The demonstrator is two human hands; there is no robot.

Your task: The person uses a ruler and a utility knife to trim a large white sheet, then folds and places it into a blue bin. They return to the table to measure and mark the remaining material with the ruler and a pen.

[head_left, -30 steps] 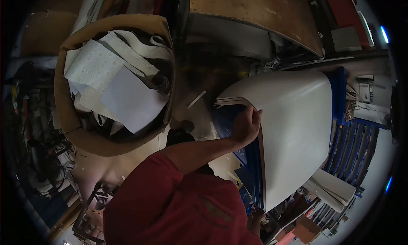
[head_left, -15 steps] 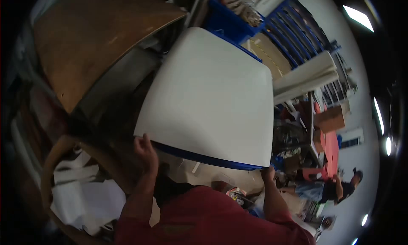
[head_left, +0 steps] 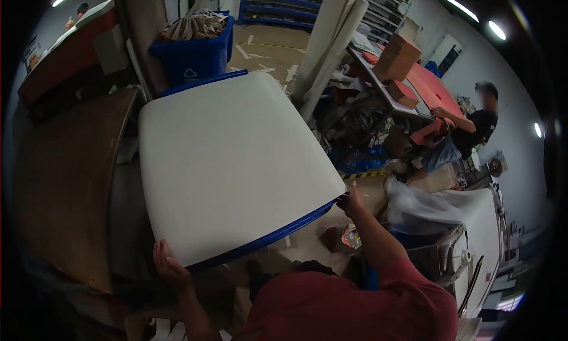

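A large white sheet (head_left: 231, 163), smooth and rounded down at its sides, lies in front of me over a blue frame (head_left: 272, 229) that shows along its near and far edges. My left hand (head_left: 170, 265) is at the near left corner of the sheet, fingers curled around its edge. At the near right corner my right hand (head_left: 350, 202) grips the edge, its fingers partly hidden beneath. What lies under the middle of the sheet is covered.
Beyond the sheet stands a blue recycling bin (head_left: 192, 60) full of paper strips. A brown board (head_left: 65, 187) lies at left. White rolls (head_left: 328, 42) lean upright behind. At right, a person (head_left: 473, 122) works by a table with red sheets (head_left: 429, 89); a plastic-draped machine (head_left: 441, 214) is nearer.
My view has swung to the right, so the bin, rolls and person now appear farther left or higher. Both hands stay at the sheet's near corners, and the sheet appears turned in view.
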